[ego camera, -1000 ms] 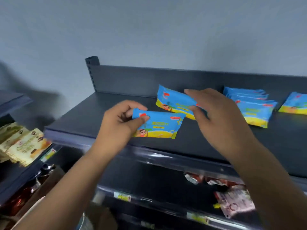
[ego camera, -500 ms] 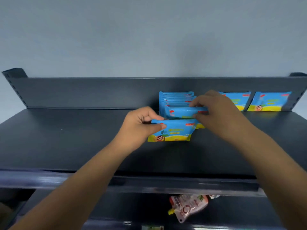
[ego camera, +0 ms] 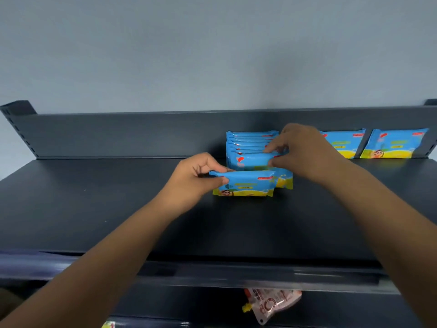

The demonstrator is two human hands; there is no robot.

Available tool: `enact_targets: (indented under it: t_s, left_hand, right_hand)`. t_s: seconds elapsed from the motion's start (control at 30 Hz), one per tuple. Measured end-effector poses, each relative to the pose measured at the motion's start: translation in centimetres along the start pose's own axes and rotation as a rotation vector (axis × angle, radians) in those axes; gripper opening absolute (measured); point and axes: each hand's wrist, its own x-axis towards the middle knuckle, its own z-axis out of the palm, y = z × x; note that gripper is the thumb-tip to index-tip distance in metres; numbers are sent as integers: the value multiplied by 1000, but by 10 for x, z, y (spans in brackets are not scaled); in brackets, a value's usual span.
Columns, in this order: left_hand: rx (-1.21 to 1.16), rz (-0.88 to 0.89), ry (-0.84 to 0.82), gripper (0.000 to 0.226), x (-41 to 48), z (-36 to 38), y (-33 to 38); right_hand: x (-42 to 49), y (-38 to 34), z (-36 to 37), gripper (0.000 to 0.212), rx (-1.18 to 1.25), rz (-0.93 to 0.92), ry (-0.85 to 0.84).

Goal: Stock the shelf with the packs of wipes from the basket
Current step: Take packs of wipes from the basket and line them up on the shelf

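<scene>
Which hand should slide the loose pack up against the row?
Left. The left hand pinches the loose pack, just before the row; the right hand grips the row's nearest pack.

Cool, even, dim light, soft shadows on the shelf (ego camera: 94,209), wide-angle bowing at edges, slight overall blur.

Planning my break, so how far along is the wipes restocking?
Done: a row of packs stands centrally; two leaning packs rest against the back panel, right. In hand: the left hand pinches the front pack, the right hand grips the pack behind. Left: the basket is out of view, so what remains is unknown; the shelf has bare room at left.
</scene>
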Motion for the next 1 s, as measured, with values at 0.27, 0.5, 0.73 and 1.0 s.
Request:
enact_targets:
  t_s: [0.27, 0.5, 0.73, 1.0]
  left_hand:
    - [219, -21, -15, 21, 11, 17, 0]
    - [220, -46, 43, 21, 25, 29, 0]
    - [470, 110, 153, 31, 31, 41, -5]
    - [622, 185, 205, 39, 25, 50, -2]
  right_hand:
    - [1, 4, 10, 21, -69, -113, 42]
    - [-7, 16, 10, 20, 15, -128, 177]
    - [-31, 10, 7, 36, -4, -170, 166]
    - [-41, 10, 21, 50, -234, -132, 144]
